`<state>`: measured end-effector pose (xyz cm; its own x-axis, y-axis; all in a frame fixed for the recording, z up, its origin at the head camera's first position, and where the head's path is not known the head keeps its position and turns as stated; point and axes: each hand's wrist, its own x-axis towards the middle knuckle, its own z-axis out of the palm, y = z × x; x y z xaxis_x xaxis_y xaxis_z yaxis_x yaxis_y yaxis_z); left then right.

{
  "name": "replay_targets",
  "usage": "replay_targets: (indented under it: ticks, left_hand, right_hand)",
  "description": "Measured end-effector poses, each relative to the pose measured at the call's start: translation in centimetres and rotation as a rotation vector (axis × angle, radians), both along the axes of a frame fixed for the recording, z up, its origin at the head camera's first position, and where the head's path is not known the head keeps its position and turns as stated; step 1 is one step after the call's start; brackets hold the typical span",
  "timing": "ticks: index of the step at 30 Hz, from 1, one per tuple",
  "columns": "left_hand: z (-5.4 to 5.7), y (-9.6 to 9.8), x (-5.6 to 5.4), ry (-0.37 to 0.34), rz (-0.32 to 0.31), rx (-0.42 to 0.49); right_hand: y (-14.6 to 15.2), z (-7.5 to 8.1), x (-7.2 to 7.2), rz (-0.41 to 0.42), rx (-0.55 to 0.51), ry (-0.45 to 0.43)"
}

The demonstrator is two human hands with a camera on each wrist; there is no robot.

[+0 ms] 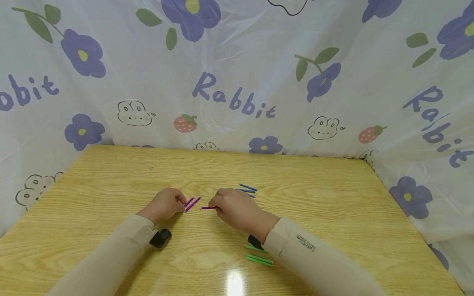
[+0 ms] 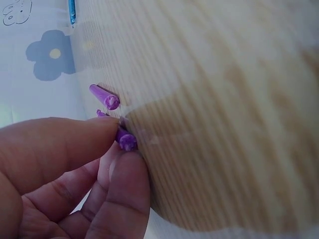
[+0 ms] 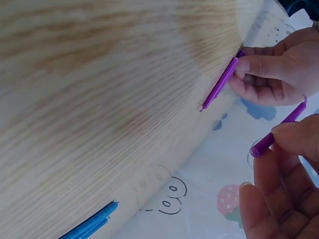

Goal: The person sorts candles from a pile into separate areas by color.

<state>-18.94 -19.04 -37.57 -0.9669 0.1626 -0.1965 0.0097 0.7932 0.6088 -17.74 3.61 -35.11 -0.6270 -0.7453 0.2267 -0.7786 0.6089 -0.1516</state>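
Three thin purple candles with short wicks lie at or between the two hands. My left hand (image 1: 166, 204) is low over the tabletop, its thumb and a finger pinching the near end of one purple candle (image 2: 127, 142). Right beside that one, a second purple candle (image 1: 193, 204) lies slanted on the wood. My right hand (image 1: 235, 208) pinches the third purple candle (image 3: 279, 130) between thumb and fingers, and its wick end points toward the left hand. Part of this candle is hidden by the fingers in the head view.
Beyond the right hand lie several blue candles (image 1: 247, 190), partly covered by it. Green candles (image 1: 260, 260) are grouped nearer the front, close to the right sleeve (image 1: 307, 255). The wooden table (image 1: 111, 185) ends at a printed curtain (image 1: 237, 61) behind.
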Motion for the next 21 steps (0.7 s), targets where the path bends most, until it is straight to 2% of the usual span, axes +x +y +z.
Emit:
replay_targets:
  ticks: [10, 17, 21]
  left_hand:
    - [-0.2, 0.0, -0.1, -0.007, 0.012, 0.006]
    - [0.0, -0.1, -0.1, 0.005, 0.002, 0.008]
    - [-0.1, -0.1, -0.1, 0.006, 0.001, 0.007]
  right_hand:
    - [-1.2, -0.4, -1.3, 0.011, -0.008, 0.001]
    - [-2.1, -0.7, -2.1, -0.021, 0.033, -0.014]
    - [-2.6, -0.8, -2.5, -0.043, 0.058, -0.052]
